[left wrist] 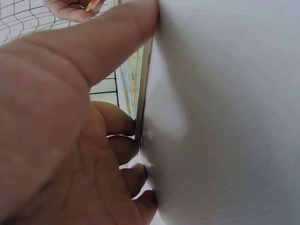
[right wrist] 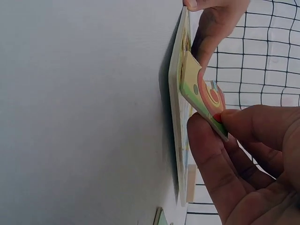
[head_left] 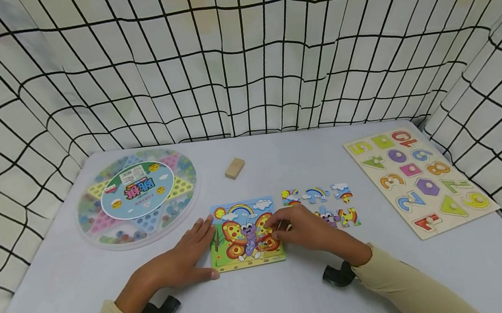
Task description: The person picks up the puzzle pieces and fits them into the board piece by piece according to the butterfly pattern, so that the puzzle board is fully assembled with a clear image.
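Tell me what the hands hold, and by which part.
The right hand pinches a jigsaw piece by one end. The left hand holds nothing, only touching the butterfly puzzle board.

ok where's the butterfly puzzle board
In the head view, the butterfly puzzle board lies on the table just below centre, the left hand at its left edge, the right hand over its right edge.

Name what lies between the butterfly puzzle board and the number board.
In the head view, loose puzzle pieces lie between them, partly covered by the right hand.
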`<state>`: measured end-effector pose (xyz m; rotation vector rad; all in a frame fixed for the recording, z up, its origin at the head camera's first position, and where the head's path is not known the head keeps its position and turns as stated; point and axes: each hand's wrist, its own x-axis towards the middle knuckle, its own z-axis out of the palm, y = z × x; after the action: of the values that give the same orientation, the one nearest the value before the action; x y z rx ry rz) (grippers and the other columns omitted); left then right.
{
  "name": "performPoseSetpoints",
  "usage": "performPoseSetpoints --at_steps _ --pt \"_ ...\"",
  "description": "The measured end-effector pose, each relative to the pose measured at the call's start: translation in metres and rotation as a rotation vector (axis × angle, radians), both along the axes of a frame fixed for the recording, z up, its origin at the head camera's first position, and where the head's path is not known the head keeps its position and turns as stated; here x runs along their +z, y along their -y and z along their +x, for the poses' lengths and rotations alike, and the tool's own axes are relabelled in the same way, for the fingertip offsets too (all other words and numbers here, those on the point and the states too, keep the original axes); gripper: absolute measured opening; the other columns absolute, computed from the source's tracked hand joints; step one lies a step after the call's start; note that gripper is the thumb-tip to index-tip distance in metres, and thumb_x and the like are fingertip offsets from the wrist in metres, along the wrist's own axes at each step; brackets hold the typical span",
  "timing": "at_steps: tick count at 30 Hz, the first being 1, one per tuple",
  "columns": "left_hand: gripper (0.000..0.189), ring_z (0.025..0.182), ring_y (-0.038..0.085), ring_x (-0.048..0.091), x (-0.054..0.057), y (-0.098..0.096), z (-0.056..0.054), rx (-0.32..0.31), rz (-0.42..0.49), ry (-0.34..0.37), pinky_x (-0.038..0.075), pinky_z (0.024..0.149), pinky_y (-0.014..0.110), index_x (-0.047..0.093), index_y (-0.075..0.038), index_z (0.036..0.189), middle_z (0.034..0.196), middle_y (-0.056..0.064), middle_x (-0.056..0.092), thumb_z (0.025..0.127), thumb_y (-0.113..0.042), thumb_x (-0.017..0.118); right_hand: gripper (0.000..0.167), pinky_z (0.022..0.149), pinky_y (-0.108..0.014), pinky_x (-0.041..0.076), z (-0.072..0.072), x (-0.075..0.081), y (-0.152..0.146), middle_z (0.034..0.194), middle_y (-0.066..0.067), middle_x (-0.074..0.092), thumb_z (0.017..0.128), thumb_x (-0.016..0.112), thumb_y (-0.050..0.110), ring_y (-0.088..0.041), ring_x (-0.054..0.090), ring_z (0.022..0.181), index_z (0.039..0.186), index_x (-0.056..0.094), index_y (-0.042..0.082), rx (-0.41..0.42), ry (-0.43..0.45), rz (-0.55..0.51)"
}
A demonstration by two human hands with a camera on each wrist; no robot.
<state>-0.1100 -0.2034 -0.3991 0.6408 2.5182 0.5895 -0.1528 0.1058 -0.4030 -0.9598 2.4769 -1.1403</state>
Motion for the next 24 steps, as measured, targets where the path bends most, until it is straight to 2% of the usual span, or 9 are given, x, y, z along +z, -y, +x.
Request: performPoseSetpoints --at_steps 7,16,24 --pt "0.099 0.146 0.036 -0.008 0.000 0.000 0.000 0.006 0.025 -0.005 0.008 0.115 0.056 0.014 0.001 0.154 0.162 0.014 -0.005 0.086 -0.044 0.072 0.020 0.067 -0.022 0.054 0.000 -0.002 0.007 0.100 0.001 0.068 0.086 0.072 0.001 -0.009 0.062 0.080 0.106 0.073 0.005 -0.021 -0.057 0.004" --pt "0.100 0.146 0.035 -0.007 0.002 -0.001 0.000 0.023 0.021 -0.004 0.008 0.115 0.056 0.015 -0.001 0.155 0.162 0.012 -0.004 0.085 -0.046 0.072 0.018 0.067 -0.022 0.052 0.003 -0.003 0.015 0.095 0.002 0.065 0.087 0.071 0.002 -0.010 0.059 0.079 0.104 0.073 0.005 -0.030 -0.075 0.020" --pt "0.100 0.146 0.035 -0.008 0.002 -0.001 0.000 0.026 0.027 0.000 0.008 0.115 0.056 0.016 -0.001 0.155 0.162 0.012 -0.004 0.085 -0.046 0.072 0.028 0.065 -0.022 0.049 0.005 -0.002 0.017 0.097 0.001 0.059 0.086 0.076 0.011 -0.013 0.054 0.079 0.113 0.072 0.005 0.000 -0.097 0.145"
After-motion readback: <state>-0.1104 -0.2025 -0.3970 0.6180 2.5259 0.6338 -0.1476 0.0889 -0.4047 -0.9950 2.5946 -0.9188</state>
